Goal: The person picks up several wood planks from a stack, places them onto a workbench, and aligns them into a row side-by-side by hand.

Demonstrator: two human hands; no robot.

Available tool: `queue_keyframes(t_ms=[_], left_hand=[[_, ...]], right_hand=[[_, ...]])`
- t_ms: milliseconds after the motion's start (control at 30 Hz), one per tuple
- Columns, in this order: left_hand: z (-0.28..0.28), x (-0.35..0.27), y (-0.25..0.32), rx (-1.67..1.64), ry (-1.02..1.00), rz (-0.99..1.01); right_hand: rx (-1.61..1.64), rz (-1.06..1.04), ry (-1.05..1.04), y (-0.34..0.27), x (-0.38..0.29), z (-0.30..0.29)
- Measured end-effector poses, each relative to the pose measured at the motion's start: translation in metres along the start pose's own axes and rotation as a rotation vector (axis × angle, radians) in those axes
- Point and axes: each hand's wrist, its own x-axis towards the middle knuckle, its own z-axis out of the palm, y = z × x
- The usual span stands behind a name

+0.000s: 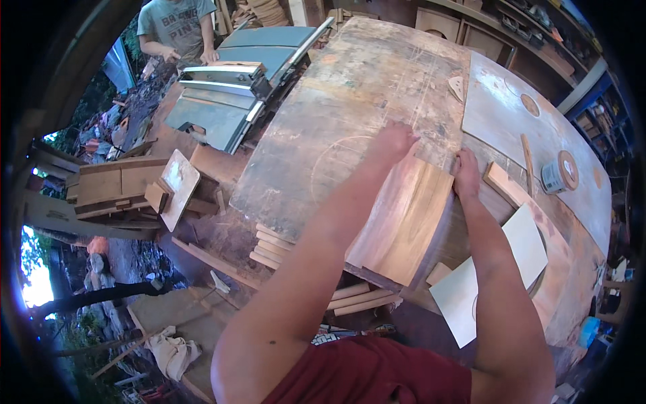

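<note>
Two wooden boards lie side by side near the front edge of the worktable (348,96): a pinkish board (379,222) on the left and a yellow-brown board (416,222) on the right. My left hand (396,142) is at the far end of the pinkish board, fingers curled; whether it grips anything is hidden. Against the far right corner of the yellow-brown board, my right hand (467,171) has its fingers on the edge. A white rectangular panel (522,242) lies partly under my right forearm, near a curved wooden piece (545,247).
A round tub (559,171) stands on a pale sheet (504,108) at right, beside a thin wooden stick (528,161). Wood strips (270,247) are stacked below the table's edge. At upper left, another person (179,30) stands with hands at a table saw (222,86).
</note>
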Motion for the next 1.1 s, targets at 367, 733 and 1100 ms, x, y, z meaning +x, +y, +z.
queue_keyframes(t_ms=[367,733,1100], left_hand=[[-0.058,-0.066,-0.069,-0.158,0.315,-0.075],[-0.137,-0.261,-0.108,0.423,0.053,-0.287],[-0.14,-0.262,-0.106,0.304,0.103,-0.364]], right_hand=[[0.022,-0.063,0.038,-0.012,0.005,0.003],[-0.008,-0.102,0.109,-0.002,0.001,0.006],[-0.028,-0.039,0.029,-0.006,0.001,0.005]])
